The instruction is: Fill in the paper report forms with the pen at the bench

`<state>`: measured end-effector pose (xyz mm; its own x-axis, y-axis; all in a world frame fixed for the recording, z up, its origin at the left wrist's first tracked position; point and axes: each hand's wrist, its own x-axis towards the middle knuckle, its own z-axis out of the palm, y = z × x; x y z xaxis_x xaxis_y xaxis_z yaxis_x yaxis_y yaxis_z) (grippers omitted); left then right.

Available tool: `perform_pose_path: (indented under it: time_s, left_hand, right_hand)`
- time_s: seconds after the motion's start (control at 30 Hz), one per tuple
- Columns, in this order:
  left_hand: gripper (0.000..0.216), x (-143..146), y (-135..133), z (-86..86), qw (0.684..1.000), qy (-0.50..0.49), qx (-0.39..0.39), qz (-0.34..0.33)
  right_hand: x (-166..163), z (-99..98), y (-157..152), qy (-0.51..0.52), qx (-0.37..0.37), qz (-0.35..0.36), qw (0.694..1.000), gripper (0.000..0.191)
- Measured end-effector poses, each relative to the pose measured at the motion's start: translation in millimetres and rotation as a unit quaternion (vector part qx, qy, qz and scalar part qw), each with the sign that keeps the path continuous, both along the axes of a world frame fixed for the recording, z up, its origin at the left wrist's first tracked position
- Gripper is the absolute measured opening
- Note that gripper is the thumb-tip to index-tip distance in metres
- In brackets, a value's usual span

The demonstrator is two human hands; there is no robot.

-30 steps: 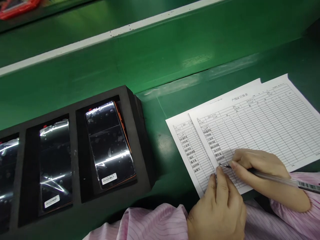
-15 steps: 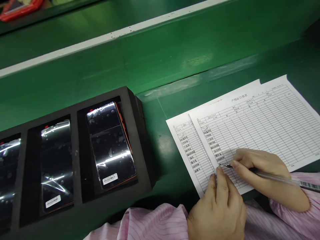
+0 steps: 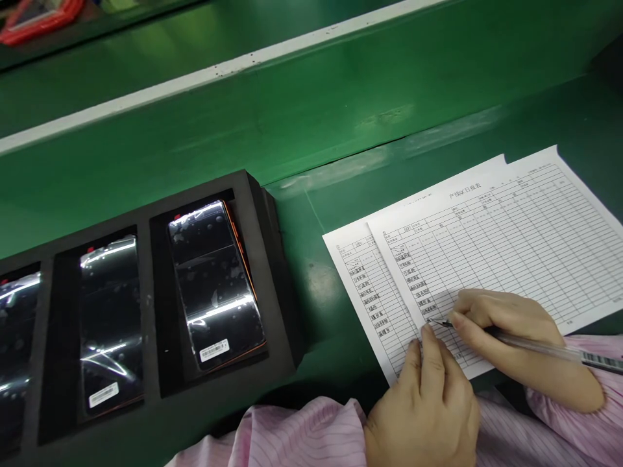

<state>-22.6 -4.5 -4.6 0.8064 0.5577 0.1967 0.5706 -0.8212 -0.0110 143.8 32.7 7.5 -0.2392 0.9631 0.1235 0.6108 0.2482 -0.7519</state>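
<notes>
Plastic pen (image 3: 540, 345) between the right fingers (image 3: 474, 308)

White glare streaks the glossy black rectangular phones (image 3: 217, 279) — the white gridded paper sheets (image 3: 506, 246) look bright, the dark green tabletop (image 3: 333, 350) dimmer.

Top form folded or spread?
Spread: top form lies flat, no fold showing; left hand rests on its edge.

The table (image 3: 335, 350) had a dark green surface that reflected light. A brighter green panel (image 3: 316, 117) bounded its far side, edged along the top by a pale, spotted strip (image 3: 272, 56). Beyond the strip lay another green surface (image 3: 267, 26).
</notes>
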Motion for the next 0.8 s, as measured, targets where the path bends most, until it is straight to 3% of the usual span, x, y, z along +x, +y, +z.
perform_pose_path:
  time_s: [0.2, 0.33, 0.6, 0.8]
  left_hand:
    - [0.049, 8, -12, -11.1, 0.997, -0.028, -0.021, 0.075]
    - [0.047, 10, -14, -12.3, 0.998, -0.018, -0.016, 0.052]
    - [0.045, 10, -25, -20.3, 0.996, -0.035, -0.034, 0.077]
    - [0.042, 9, -18, -16.3, 0.997, -0.041, -0.023, 0.062]
  right_hand:
    - [-1, 2.5, 1, -0.005, 0.009, 0.002, 1.0, 0.031]
    - [0, 2.0, 1, -0.008, 0.018, 0.0, 1.0, 0.031]
    - [0, -0.3, 1, 0.0, 0.015, 0.015, 1.0, 0.031]
    - [0, 0.3, 1, -0.012, 0.001, -0.001, 1.0, 0.033]
